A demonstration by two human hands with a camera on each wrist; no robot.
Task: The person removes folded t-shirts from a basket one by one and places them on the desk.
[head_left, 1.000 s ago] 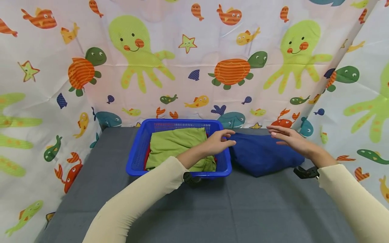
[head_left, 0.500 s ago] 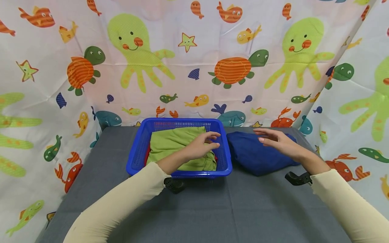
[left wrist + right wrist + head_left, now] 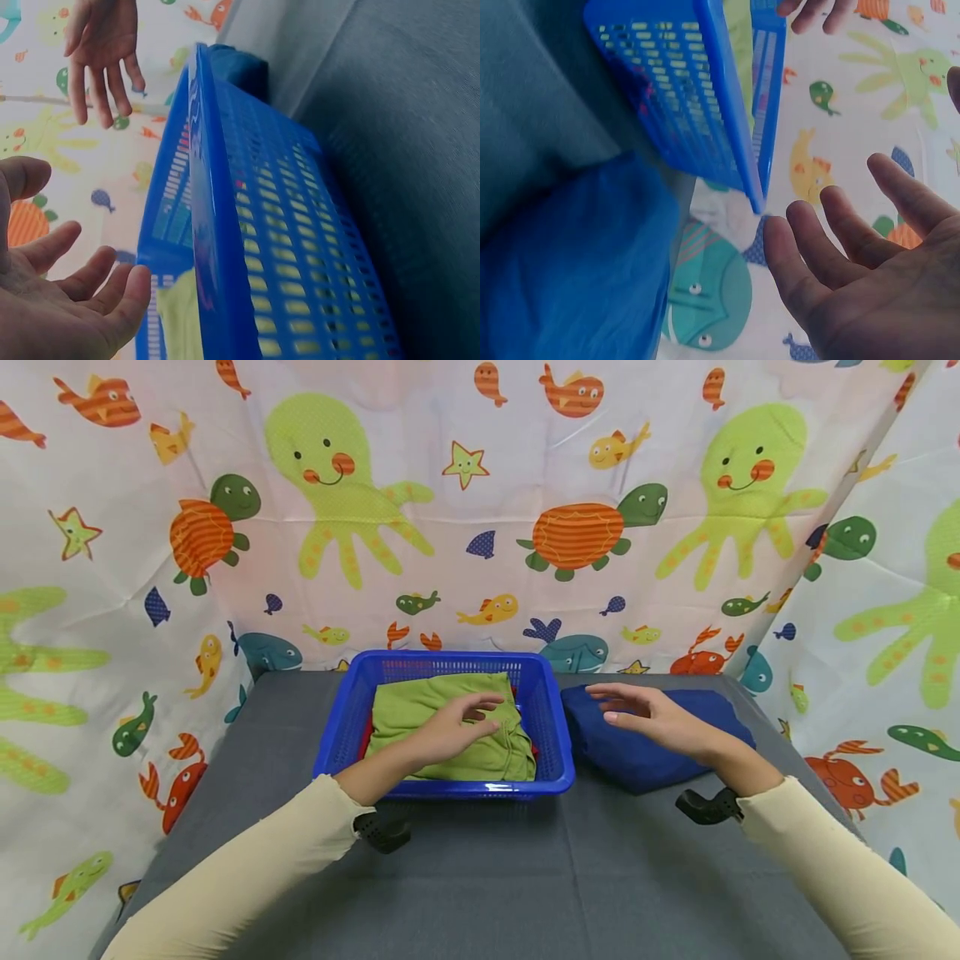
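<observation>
My left hand [image 3: 450, 727] hovers over the blue plastic basket [image 3: 330, 739], its fingers loosely bent and nothing in them. Inside the basket lies a folded green cloth [image 3: 420, 702], with bits of red cloth showing at its edges. My right hand [image 3: 652, 718] is above the dark blue cloth [image 3: 697, 702] that lies in a heap right of the basket. Its fingers are relaxed and hold nothing. In the left wrist view the left fingers [image 3: 112, 292] are beside the basket rim. The right wrist view has the right palm [image 3: 900, 292] raised, apart from the blue cloth.
A grey cloth [image 3: 480, 893] covers the table. Behind and on both sides hangs a white curtain [image 3: 420, 435] printed with sea animals. A black camera mount is strapped to each wrist.
Both hands have moved to the left, the left one from the basket's right rim to over the green cloth. The basket and the blue cloth have stayed where they were.
</observation>
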